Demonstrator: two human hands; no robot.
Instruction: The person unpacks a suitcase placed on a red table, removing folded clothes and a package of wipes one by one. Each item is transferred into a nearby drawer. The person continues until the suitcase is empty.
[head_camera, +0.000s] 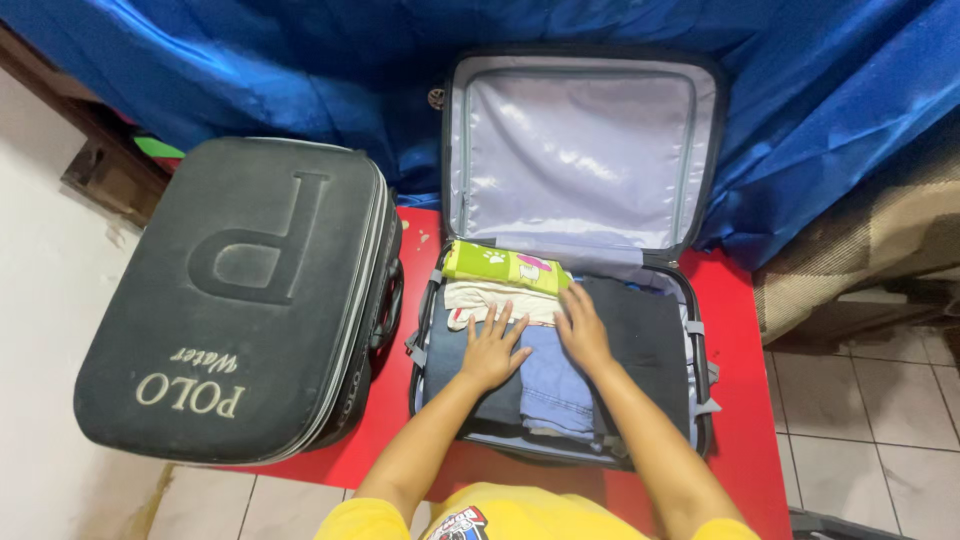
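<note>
Hands of yours lie flat inside the open suitcase (700, 350), which sits on the red table (745, 400) with its grey-lined lid (580, 150) propped up against the blue cloth (820, 90) behind it. Your left hand (492, 350) is spread open, fingers splayed, palm down on the dark folded garment (445, 365) at the suitcase's left side, gripping nothing. Your right hand (583, 330) is open too, pressing flat where the folded jeans (555, 395) in the middle of the suitcase meet the black garment (645, 345) along its right side. Toward the lid end of the suitcase, just beyond your fingertips, lies a cream folded piece (490, 298), and past that a lime-green patterned bundle (505, 265) rests against the hinge edge. Left of the suitcase, nearly touching it, a closed black suitcase (240, 300) lies flat, overhanging the table. Right of the suitcase, beyond the table's edge, you can see tiled floor (860, 420)
</note>
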